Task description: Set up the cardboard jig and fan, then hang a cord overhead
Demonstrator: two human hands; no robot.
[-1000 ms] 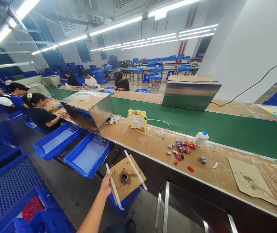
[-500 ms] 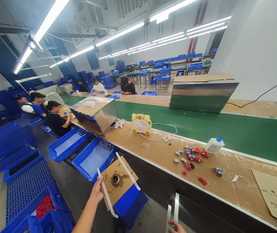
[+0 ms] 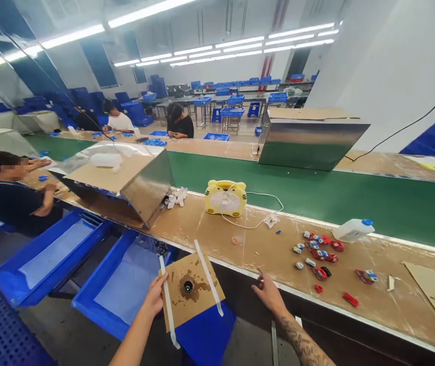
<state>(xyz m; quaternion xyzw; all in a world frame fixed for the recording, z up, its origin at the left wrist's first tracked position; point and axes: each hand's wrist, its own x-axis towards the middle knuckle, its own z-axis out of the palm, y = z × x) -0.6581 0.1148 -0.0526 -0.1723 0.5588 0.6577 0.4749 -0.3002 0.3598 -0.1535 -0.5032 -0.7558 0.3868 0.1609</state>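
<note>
The left hand [image 3: 155,300] pinches the near-left edge of a stained cardboard square [image 3: 192,291], fingers closed on it so it stays roughly level, with a small dark cap [image 3: 188,287] sitting in its middle between two white strips [image 3: 208,277]. The card hangs over a blue bin [image 3: 125,284], just off the bench edge [image 3: 240,272]. The right hand [image 3: 268,295] rests open on that edge, fingers spread, holding nothing. Farther along the bench lie small red and blue parts [image 3: 318,254], a yellow fan [image 3: 225,197] and a white bottle [image 3: 352,230].
</note>
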